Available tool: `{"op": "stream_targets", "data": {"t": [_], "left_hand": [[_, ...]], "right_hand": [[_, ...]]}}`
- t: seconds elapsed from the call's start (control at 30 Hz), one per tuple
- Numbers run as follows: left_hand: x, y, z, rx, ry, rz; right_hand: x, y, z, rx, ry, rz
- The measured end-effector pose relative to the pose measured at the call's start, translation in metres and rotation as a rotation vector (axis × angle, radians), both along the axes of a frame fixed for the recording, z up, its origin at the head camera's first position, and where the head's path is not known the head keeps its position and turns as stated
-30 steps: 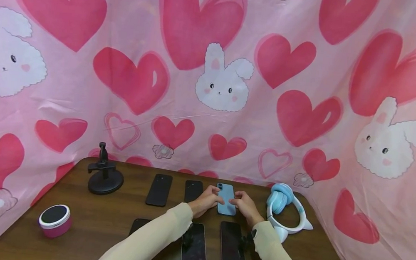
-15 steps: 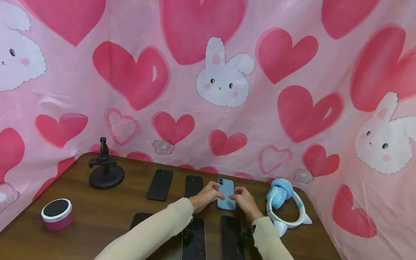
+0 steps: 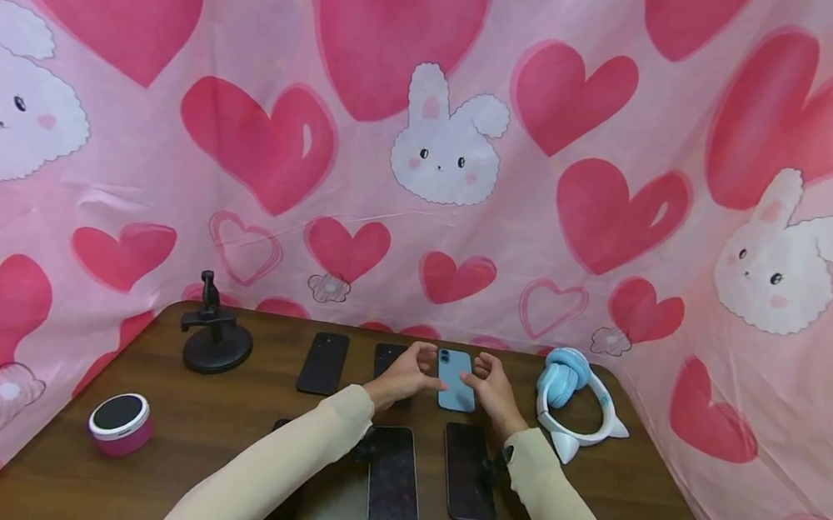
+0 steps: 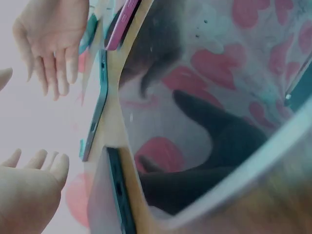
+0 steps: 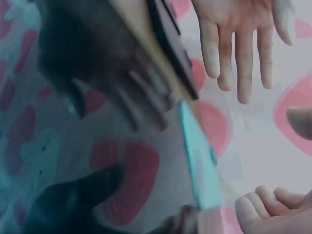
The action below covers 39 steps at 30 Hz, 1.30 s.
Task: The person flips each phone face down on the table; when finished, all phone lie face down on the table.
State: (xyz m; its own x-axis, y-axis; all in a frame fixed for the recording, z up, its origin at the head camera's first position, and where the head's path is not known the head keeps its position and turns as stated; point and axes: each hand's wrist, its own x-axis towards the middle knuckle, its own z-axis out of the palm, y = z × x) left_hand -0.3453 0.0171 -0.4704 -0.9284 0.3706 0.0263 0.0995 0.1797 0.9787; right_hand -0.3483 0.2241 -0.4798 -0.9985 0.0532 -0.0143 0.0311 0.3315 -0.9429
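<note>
A light blue phone (image 3: 456,383) lies face down in the back row of the brown table (image 3: 219,433). My left hand (image 3: 411,372) hovers just left of it with loosely curled fingers, holding nothing. To the phone's right, my right hand (image 3: 486,381) hovers the same way, also empty. In the left wrist view the blue phone (image 4: 95,114) shows edge-on, with the left hand (image 4: 30,187) below and the right hand (image 4: 51,41) above, fingers straight. The right wrist view has the phone's edge (image 5: 199,158) between the right hand (image 5: 270,209) and the left hand (image 5: 239,44).
Two black phones (image 3: 324,362) (image 3: 385,356) lie in the back row. Two more (image 3: 393,480) (image 3: 468,483) lie in front, another partly under my left sleeve (image 3: 281,508). Blue and white cat-ear headphones (image 3: 573,402) sit right, a black stand (image 3: 213,343) and pink speaker (image 3: 118,424) left.
Both hands were on the sides of the blue phone. They have let go of it and lifted slightly apart; the phone stays flat on the table.
</note>
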Motion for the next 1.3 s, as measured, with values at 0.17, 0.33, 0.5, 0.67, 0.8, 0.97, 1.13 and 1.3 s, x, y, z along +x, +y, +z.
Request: {"op": "stream_targets", "data": {"t": [0.17,0.33,0.5,0.67,0.8,0.97,1.13,1.3], "left_hand": [[0.002,-0.013,0.012,0.044,0.05,-0.004],[0.003,-0.027,0.025,0.077,0.091,0.01],[0.012,-0.05,0.029,0.078,0.15,0.007],[0.024,-0.072,0.035,0.066,0.19,0.0],[0.039,-0.085,0.043,0.028,0.238,-0.016],[0.063,-0.098,0.049,-0.011,0.314,-0.039],[0.088,-0.114,0.047,-0.015,0.352,-0.022],[0.114,-0.135,0.039,-0.031,0.381,0.016]], "right_hand": [[0.008,-0.009,0.013,-0.114,0.078,0.063],[0.017,-0.023,0.023,-0.162,0.15,0.125],[0.032,-0.037,0.031,-0.184,0.205,0.211],[0.045,-0.048,0.039,-0.204,0.22,0.285],[0.056,-0.057,0.047,-0.218,0.268,0.352],[0.071,-0.069,0.054,-0.203,0.3,0.417],[0.091,-0.084,0.056,-0.198,0.279,0.433],[0.112,-0.101,0.052,-0.174,0.232,0.48]]}}
